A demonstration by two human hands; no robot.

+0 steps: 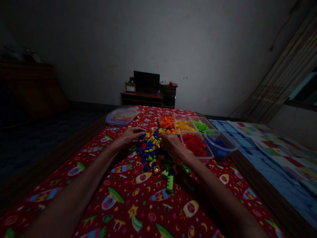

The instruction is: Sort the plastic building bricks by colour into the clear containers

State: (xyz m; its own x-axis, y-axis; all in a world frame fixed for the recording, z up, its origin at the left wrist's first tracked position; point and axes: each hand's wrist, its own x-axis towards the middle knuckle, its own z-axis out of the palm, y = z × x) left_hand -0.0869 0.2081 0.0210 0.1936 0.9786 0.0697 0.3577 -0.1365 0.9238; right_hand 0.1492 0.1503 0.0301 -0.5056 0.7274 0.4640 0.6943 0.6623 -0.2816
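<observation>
A loose pile of small toy building bricks (151, 153) in blue, yellow, red, green and orange lies on the red patterned cloth. At its left edge my left hand (130, 135) has its fingers curved in, with a blue toy brick (141, 136) showing between the fingertips. My right hand (171, 143) reaches over the pile's right side, palm down and fingers curled in. Its fingertips are partly hidden, and I cannot make out what they hold. A light green brick (170, 183) lies at the near edge of the pile, close to a yellow-orange piece (157, 169).
Clear containers on the right hold sorted bricks: orange (166, 121), yellow (183, 125), light green (201, 127), red (194, 144) and blue (219, 145). Stacked plastic lids (122, 116) lie at the far left of the cloth (138, 211). A monitor (147, 81) stands beyond.
</observation>
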